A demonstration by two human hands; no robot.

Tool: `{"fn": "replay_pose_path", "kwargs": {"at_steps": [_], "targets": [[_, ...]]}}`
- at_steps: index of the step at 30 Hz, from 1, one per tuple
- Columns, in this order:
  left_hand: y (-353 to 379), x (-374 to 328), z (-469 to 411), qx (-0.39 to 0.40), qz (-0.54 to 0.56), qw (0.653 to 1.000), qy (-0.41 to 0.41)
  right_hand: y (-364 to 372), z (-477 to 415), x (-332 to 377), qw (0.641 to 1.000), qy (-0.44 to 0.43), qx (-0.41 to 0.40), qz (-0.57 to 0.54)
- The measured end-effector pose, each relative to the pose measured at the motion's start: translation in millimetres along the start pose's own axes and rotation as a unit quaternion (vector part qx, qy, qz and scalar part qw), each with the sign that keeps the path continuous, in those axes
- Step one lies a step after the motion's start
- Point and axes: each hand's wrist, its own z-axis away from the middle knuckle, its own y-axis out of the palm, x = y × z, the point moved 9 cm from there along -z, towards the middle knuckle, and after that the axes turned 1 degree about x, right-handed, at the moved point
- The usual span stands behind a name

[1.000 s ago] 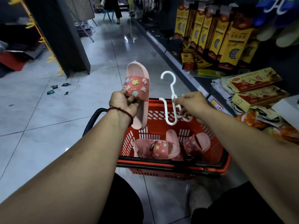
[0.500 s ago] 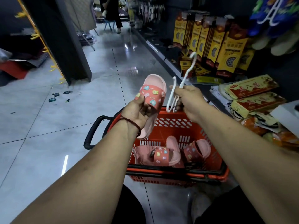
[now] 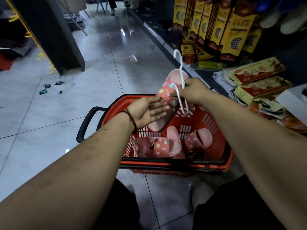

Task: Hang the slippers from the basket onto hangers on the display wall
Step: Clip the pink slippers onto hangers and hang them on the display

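A pink slipper (image 3: 175, 76) with a red, cartoon-patched strap hangs over the red basket (image 3: 216, 166). One arm of a white plastic hanger (image 3: 180, 63) passes under its strap. My right hand (image 3: 194, 92) grips the hanger's stem, hook pointing up. My left hand (image 3: 147, 113) lies flat, palm up and fingers straight, with its fingertips at the slipper's strap. Matching slippers lie in the basket, one on the left (image 3: 162, 146) and one on the right (image 3: 199, 140).
Shelves on the right carry tall yellow packets (image 3: 235, 30) and flat yellow-red boxes (image 3: 255, 70). Pale slippers (image 3: 282, 19) hang at top right. A dark pillar (image 3: 54, 30) stands at left; scraps (image 3: 49, 87) lie on the tiled floor. The basket's black handle (image 3: 84, 123) sticks out left.
My right hand has brought the hanger to the slipper and slid an arm under its strap. My left hand has let go of the slipper and opened flat beside it.
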Motion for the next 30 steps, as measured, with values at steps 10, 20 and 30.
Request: {"fn": "replay_pose_path", "kwargs": {"at_steps": [10, 20, 30], "targets": [[-79, 99, -64, -0.031, -0.651, 0.713, -0.259, -13, -18, -89, 0.964, 0.071, 0.1, 0.237], [-103, 176, -96, -0.09, -0.404, 0.834, -0.365, 28, -24, -142, 0.958, 0.127, 0.172, 0.189], [-78, 61, -53, -0.179, -0.258, 0.939, -0.14, 17, -13, -102, 0.978, 0.102, 0.117, 0.139]]}}
